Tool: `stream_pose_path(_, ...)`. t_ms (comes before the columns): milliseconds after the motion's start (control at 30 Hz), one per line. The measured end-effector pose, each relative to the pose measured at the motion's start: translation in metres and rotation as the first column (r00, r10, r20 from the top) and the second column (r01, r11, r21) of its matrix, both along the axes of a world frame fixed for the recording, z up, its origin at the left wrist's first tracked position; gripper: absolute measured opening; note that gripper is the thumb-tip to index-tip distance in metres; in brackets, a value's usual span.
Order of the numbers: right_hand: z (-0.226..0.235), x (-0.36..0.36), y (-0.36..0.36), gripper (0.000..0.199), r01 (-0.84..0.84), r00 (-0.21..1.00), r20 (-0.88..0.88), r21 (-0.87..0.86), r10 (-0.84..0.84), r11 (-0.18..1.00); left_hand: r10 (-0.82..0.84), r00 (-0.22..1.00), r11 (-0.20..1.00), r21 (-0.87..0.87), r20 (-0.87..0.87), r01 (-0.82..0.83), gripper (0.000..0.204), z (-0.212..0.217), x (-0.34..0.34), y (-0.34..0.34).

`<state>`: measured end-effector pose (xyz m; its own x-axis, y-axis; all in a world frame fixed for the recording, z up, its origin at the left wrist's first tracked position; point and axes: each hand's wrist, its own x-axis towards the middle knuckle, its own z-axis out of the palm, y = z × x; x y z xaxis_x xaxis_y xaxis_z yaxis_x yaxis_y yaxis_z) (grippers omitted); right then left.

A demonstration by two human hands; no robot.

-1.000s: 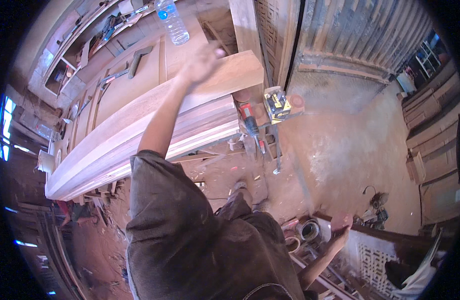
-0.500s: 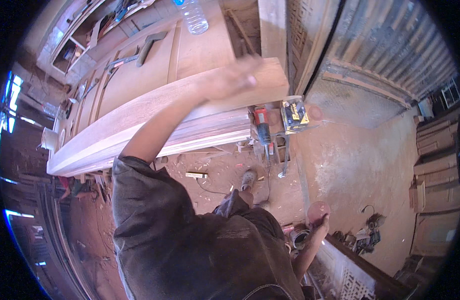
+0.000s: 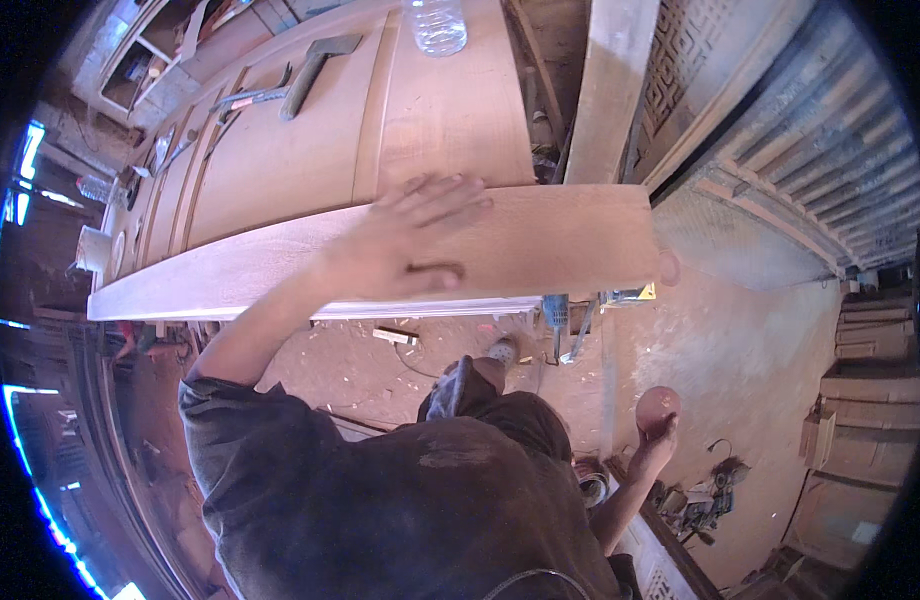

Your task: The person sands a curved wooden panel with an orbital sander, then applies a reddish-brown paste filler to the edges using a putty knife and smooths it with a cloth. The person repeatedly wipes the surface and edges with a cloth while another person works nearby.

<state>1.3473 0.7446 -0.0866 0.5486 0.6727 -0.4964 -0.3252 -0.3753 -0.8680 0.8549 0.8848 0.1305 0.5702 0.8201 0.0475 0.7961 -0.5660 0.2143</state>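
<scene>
Flat left hand (image 3: 405,245) on plank (image 3: 540,245); right hand (image 3: 655,430) grip unclear

The left hand (image 3: 405,245) now lies flat, fingers spread, on the long wooden plank (image 3: 380,260), nearer the picture's centre than a second ago, when it reached up toward 12 o'clock. The right hand (image 3: 655,435) has risen from 5 o'clock toward 4 o'clock and now holds a round reddish disc (image 3: 658,402). The plastic bottle (image 3: 435,25) has slid to the top edge.
</scene>
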Motion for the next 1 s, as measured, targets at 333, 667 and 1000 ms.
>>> stream_pose_path(333,0.009,-0.013,0.08,0.062,-0.192,0.977,0.088,-0.034,0.194,0.981,0.615,0.683,0.662,0.211,0.395,-0.719,0.059,0.039,-0.084,-0.046)
stream_pose_path(667,-0.018,-0.021,0.211,0.044,-0.678,0.722,0.188,-0.001,0.666,0.735,0.54,0.835,0.836,-0.186,0.107,-0.516,0.087,-0.027,0.125,-0.14)
stream_pose_path(1000,-0.079,-0.029,0.295,0.028,-0.903,0.429,0.589,0.303,0.684,0.306,0.83,0.462,0.547,-0.29,0.313,-0.786,0.066,-0.012,0.187,-0.13)
